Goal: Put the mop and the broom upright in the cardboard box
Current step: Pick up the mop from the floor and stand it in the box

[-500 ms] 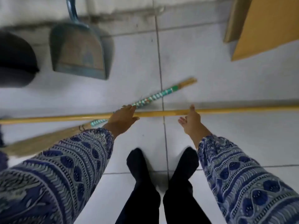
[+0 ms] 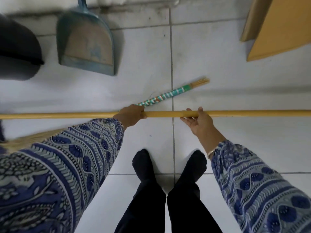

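White floor tiles (image 2: 218,47) carry a long yellow mop pole (image 2: 252,113), held level by a person's two hands.

Left hand (image 2: 133,115) has its fingers wrapped tight around the pole; right hand (image 2: 198,121) cups it from beneath, fingers (image 2: 186,119) loosely spread and thumb hooked over the top. Behind the pole a broom (image 2: 166,95) lies slanted on the floor, its green-banded handle passing under the left hand, its bristles partly hidden by the patterned sleeve. At upper right stands the cardboard box (image 2: 277,29), well apart; a blue dustpan (image 2: 85,42) leans at upper left.
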